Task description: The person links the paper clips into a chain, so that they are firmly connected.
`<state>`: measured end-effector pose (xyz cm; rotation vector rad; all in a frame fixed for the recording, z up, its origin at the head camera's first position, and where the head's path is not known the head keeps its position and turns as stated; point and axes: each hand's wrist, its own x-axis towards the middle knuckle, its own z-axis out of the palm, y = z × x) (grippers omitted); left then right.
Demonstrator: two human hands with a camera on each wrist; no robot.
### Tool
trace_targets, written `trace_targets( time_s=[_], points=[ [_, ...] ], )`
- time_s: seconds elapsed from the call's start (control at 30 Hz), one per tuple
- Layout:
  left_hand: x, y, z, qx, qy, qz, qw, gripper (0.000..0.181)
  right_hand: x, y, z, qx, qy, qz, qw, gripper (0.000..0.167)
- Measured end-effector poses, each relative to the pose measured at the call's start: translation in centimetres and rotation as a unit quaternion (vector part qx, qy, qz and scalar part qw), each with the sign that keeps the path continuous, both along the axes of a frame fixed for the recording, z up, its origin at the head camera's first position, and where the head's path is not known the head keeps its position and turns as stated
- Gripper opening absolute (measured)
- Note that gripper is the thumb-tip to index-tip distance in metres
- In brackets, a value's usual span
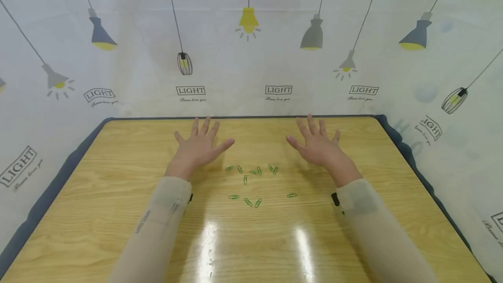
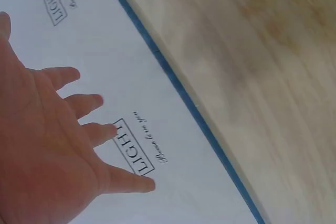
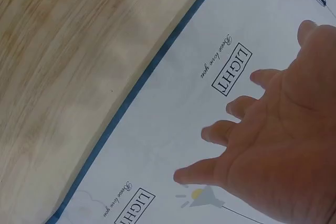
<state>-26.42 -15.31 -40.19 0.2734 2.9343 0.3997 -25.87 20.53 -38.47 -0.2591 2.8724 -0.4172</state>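
Several green paper clips [image 1: 245, 180] lie scattered on the wooden table [image 1: 118, 213], between and in front of my two hands. My left hand [image 1: 198, 145] is spread over the table's far left part, fingers apart, holding nothing. On the other side my right hand [image 1: 317, 143] is spread the same way, also with nothing in it. The nearest clip to the left hand is a slanted one [image 1: 229, 168]; a pair of clips [image 1: 273, 169] lies to the left of the right hand. Both wrist views show bare palms and straight fingers, with no clips visible there.
A white cloth [image 1: 235, 64] printed with hanging lamps and LIGHT labels surrounds the table at the back and sides. Dark blue edging [image 1: 251, 117] runs along the table's far border. Bright reflections [image 1: 304, 252] shine on the near tabletop.
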Motion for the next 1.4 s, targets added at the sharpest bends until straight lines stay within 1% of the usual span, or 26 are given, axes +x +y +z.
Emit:
trace_targets(
  time_s=[0.1, 0.17, 0.23, 0.3, 0.43, 0.5, 0.6, 0.67, 0.77, 0.83, 0.87, 1.0, 1.1, 1.17, 1.23, 1.4],
  points=[
    [0.5, 0.4, 0.6, 0.018, -0.013, -0.006, 0.9997, 0.105, 0.2, 0.1, 0.0, 0.003, 0.0, 0.016, 0.9999, 0.085],
    [1.0, 0.8, 1.1, 0.028, -0.016, -0.019, 0.9993, 0.103, 0.6, 0.2, 0.1, -0.001, 0.001, 0.033, 0.9995, 0.081],
    [1.5, 1.2, 1.5, 0.034, -0.014, -0.038, 0.9986, 0.1, 1.0, 0.2, 0.2, -0.01, 0.0, 0.052, 0.9986, 0.077],
    [2.2, 1.5, 1.7, 0.033, -0.005, -0.061, 0.9976, 0.095, 1.6, 0.2, 0.5, -0.031, -0.005, 0.074, 0.9967, 0.074],
    [3.7, 1.9, 1.9, 0.041, 0.016, -0.113, 0.9925, 0.081, 2.9, 0.0, 0.8, -0.062, -0.014, 0.12, 0.9907, 0.074],
    [4.5, 2.1, 1.7, 0.059, 0.021, -0.14, 0.9882, 0.071, 3.7, -0.1, 0.8, -0.071, -0.016, 0.146, 0.9866, 0.074],
    [5.7, 2.7, 0.9, 0.091, 0.017, -0.175, 0.9802, 0.053, 4.7, 0.0, 0.5, -0.081, -0.023, 0.173, 0.9813, 0.068],
    [6.4, 3.3, 0.1, 0.115, 0.005, -0.192, 0.9745, 0.043, 5.2, 0.3, 0.0, -0.086, -0.034, 0.185, 0.9783, 0.061],
    [7.3, 4.4, -0.9, 0.15, -0.017, -0.21, 0.9661, 0.033, 5.8, 1.0, -1.0, -0.096, -0.059, 0.198, 0.9737, 0.05],
    [7.7, 5.0, -1.5, 0.168, -0.028, -0.21, 0.9627, 0.029, 5.9, 1.5, -1.8, -0.108, -0.076, 0.202, 0.9703, 0.044],
    [7.9, 5.3, -1.8, 0.172, -0.028, -0.211, 0.9618, 0.027, 6.0, 1.7, -2.2, -0.119, -0.086, 0.202, 0.9683, 0.042],
    [8.3, 6.2, -2.5, 0.164, -0.025, -0.207, 0.9643, 0.024, 6.0, 2.1, -3.6, -0.168, -0.114, 0.198, 0.9589, 0.037],
    [8.6, 6.8, -3.0, 0.179, -0.046, -0.196, 0.9631, 0.023, 5.9, 2.3, -4.5, -0.201, -0.122, 0.187, 0.9538, 0.033],
    [8.9, 7.1, -3.2, 0.195, -0.065, -0.179, 0.9622, 0.023, 5.8, 2.4, -5.0, -0.217, -0.122, 0.182, 0.9513, 0.03],
    [9.1, 7.3, -3.5, 0.211, -0.08, -0.156, 0.9616, 0.022, 5.6, 2.5, -5.5, -0.227, -0.119, 0.175, 0.9507, 0.025],
    [9.7, 7.8, -3.9, 0.228, -0.09, -0.099, 0.9644, 0.015, 5.4, 2.6, -6.2, -0.232, -0.104, 0.168, 0.9526, 0.017]
  ],
)
